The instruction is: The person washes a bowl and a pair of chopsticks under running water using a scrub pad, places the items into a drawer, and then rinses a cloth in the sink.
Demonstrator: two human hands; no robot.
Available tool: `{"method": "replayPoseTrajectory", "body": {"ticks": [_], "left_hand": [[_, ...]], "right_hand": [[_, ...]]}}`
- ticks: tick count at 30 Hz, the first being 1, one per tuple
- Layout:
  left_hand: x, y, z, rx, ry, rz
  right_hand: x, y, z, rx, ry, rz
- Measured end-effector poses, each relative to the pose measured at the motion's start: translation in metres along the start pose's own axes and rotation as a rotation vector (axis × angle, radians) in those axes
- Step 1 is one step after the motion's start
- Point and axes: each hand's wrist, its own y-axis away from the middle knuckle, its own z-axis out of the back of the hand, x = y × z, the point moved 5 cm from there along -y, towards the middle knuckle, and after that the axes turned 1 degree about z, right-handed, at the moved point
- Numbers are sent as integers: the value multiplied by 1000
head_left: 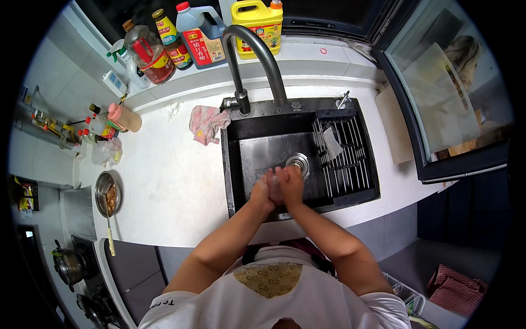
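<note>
Over the front part of the black sink (235, 181), my two hands are together just in front of the metal drain (296, 162). My left hand (264, 192) is closed, its fingers curled toward the right one. My right hand (291, 185) is closed too, with its fingers pointing down and pressed against the left. A pale pinkish, wet-looking patch (275, 192) shows between them; whether it is a held thing or part of a palm, I cannot make out. The grey gooseneck faucet (257, 41) arches above the back of the sink.
A wire drying rack (350, 164) spans the sink's right side. A pink cloth (206, 125) lies at its left corner. On the white counter (164, 181) stands a metal bowl (104, 189) with brown food. Bottles and a yellow jug (256, 27) line the sill; an open window (449, 88) juts in.
</note>
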Motion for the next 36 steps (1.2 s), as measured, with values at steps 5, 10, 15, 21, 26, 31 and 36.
{"method": "replayPoseTrajectory", "body": {"ticks": [5,10,15,21,26,31,36], "left_hand": [[-14,4,-14,388,78,221],[-4,7,-4,-159,-126,-38],[-5,-1,7,201,178,240],[-4,27,-33,16,-146,49],[-31,34,-48,5,94,51],[-44,29,-26,509,-425,-213],[-5,22,-28,-216,-2205,-1689]], "right_hand": [[47,16,-11,158,-20,321],[-1,1,-5,44,107,149],[46,13,-8,183,111,225],[-103,11,-24,234,-617,-970],[-60,4,11,525,-1228,-1242],[-48,-3,16,593,-522,-660],[4,19,-11,215,244,199]]}}
